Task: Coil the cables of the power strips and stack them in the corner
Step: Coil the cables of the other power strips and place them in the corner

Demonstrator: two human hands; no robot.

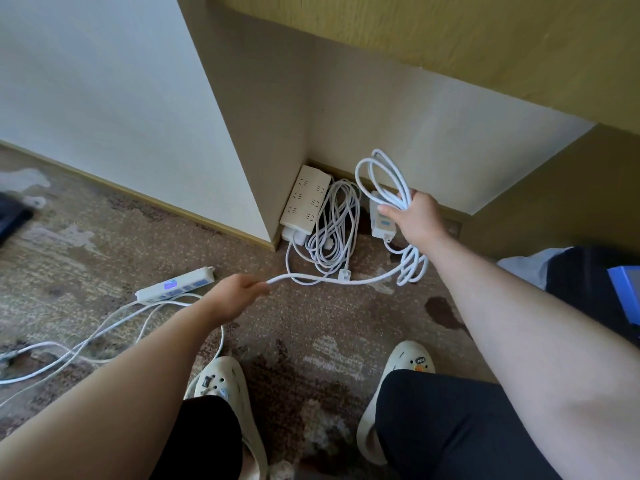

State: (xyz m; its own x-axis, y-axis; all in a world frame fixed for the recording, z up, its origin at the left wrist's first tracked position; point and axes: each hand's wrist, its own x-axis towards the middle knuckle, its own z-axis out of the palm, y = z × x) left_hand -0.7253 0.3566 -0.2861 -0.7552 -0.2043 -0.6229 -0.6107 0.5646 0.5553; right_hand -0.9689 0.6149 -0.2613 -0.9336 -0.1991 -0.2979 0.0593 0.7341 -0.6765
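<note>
My right hand [417, 216] grips a white power strip with a blue label [381, 223] together with several loops of its white cable [384, 174], held above the floor near the corner. The free run of that cable [346, 280] stretches left to my left hand [239, 292], which pinches it. A wide cream power strip [304, 199] leans in the corner against the wooden panel, its coiled cable [332, 230] lying beside it. A slim white strip with blue sockets [176, 284] lies on the carpet at left, its cable [104, 337] spread loose.
Patterned brown carpet [294, 341] covers the floor. A wooden desk panel [242, 133] and white wall [433, 133] form the corner. My two cream clogs [221, 382] stand at the bottom. A dark object [10, 216] lies far left; a blue item [627, 292] sits far right.
</note>
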